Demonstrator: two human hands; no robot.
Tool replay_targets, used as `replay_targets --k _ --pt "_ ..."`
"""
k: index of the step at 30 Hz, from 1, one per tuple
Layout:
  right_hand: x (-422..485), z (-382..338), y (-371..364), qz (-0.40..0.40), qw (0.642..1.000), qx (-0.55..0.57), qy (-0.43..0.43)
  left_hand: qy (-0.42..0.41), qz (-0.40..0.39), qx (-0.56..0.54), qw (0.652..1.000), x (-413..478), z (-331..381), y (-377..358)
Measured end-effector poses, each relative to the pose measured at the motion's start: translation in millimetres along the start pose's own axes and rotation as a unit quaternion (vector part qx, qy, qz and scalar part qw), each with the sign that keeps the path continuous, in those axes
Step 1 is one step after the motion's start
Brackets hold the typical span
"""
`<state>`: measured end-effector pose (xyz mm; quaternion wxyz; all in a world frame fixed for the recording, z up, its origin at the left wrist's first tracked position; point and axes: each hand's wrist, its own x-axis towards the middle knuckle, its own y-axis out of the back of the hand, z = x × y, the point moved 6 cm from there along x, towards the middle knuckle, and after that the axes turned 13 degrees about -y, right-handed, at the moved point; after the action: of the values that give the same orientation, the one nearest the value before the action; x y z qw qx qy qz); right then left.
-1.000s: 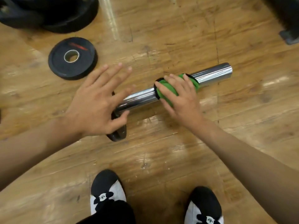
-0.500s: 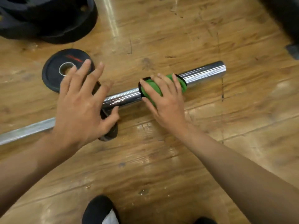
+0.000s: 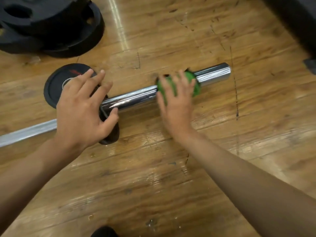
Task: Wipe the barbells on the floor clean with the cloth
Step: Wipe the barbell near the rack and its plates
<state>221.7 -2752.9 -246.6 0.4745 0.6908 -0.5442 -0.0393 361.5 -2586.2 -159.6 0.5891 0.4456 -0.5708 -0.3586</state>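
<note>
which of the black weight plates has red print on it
The small black round plate lying alone by the left hand; the big black plates stacked behind show none.

Bright, glare on floor [image 3: 119, 28], motion blur

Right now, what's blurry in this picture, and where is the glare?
Head view: the right hand and the cloth are smeared by motion blur; the left hand looks sharper; glare streaks the chrome bar and a strip of the floor.

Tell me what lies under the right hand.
A green cloth, which the right hand holds around the chrome barbell sleeve. The stretch of sleeve beneath the cloth is covered and cannot be seen.
</note>
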Motion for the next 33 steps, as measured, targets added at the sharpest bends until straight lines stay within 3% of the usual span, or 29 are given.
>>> replay_targets --k 2,4,5,8,12,14,17,19,21,25,28,30,33 --pt "-9.6 -9.8 -5.1 -0.050 0.986 -0.014 0.158 -0.004 0.009 0.004 1.000 -1.5 0.0 -1.3" --pt "8.4 15.2 1.3 -0.050 0.971 -0.045 0.231 0.001 0.006 -0.004 1.000 1.3 -3.0 -3.0" --pt "21.4 35.0 7.0 -0.040 0.975 -0.054 0.212 0.004 0.001 -0.007 1.000 2.9 -5.3 -4.1" --pt "49.2 91.6 31.7 0.017 0.998 -0.043 0.046 0.013 -0.003 -0.011 1.000 5.4 -9.6 -5.2" --pt "47.0 71.6 29.7 0.052 0.990 -0.021 -0.131 0.024 0.014 -0.018 0.999 8.8 -4.6 -5.9" --pt "21.3 24.9 12.8 0.028 0.997 -0.020 -0.076 0.025 0.025 -0.011 0.999 6.9 0.2 -5.7" --pt "-30.9 -34.9 -8.7 -0.073 0.987 -0.015 0.139 0.017 0.036 0.002 0.999 -0.8 8.0 -3.1" --pt "-31.6 -24.6 -3.3 -0.076 0.965 -0.034 0.248 0.015 0.035 0.011 0.999 -6.7 14.2 -1.8" --pt "-13.4 15.3 10.0 -0.051 0.971 -0.057 0.228 0.018 0.036 0.020 0.999 -14.4 21.5 -0.7" --pt "14.9 93.4 50.8 0.038 0.998 -0.048 -0.034 0.018 0.052 0.027 0.998 -26.9 37.8 0.4" --pt "12.6 77.3 52.3 0.069 0.987 -0.030 -0.141 0.017 0.054 0.033 0.998 -34.3 49.5 1.7" --pt "-5.0 39.6 42.1 0.060 0.990 -0.044 -0.123 0.016 0.046 0.031 0.998 -40.7 56.8 2.2" --pt "-43.5 -24.6 25.2 -0.042 0.996 -0.042 0.067 0.005 0.029 0.028 0.999 -50.8 69.4 5.2"
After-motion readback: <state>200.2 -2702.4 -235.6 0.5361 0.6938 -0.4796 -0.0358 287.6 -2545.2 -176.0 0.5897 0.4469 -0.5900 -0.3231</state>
